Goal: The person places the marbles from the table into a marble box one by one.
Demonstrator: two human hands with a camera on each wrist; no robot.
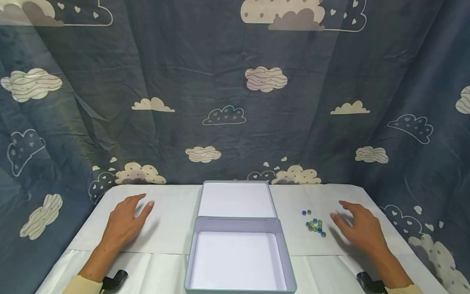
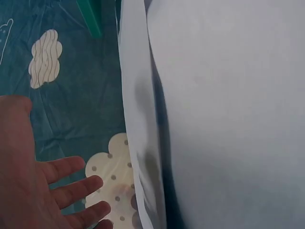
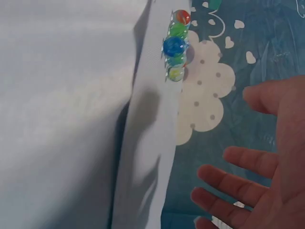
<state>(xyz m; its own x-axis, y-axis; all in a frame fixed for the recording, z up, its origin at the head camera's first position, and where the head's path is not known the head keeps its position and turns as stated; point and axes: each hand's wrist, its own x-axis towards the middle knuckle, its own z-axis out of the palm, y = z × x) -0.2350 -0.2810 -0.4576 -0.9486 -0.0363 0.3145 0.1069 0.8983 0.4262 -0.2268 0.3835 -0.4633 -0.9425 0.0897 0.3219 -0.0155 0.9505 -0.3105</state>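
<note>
On the white-covered table stands a shallow rectangular box [image 1: 191, 261], its hinged lid [image 1: 236, 199] laid back behind it. Nothing lies on the pale floor inside the box. Several small glass marbles [image 1: 315, 225], blue, green, yellow and red, sit in a cluster to the right of the box. My right hand [image 1: 363, 228] hovers beside the marbles, fingers relaxed and holding nothing; the right wrist view shows the marbles [image 3: 175, 46] apart from the fingers. My left hand [image 1: 125, 220] hovers over the cloth left of the box, its fingers loosely spread and bare.
White cloth [image 1: 165, 232] covers the table, with a crease running across it. Dark blue fabric [image 1: 191, 134] printed with clouds hangs behind the table and along both sides. A black wrist strap [image 1: 115, 281] is on the left wrist, another [image 1: 369, 282] on the right.
</note>
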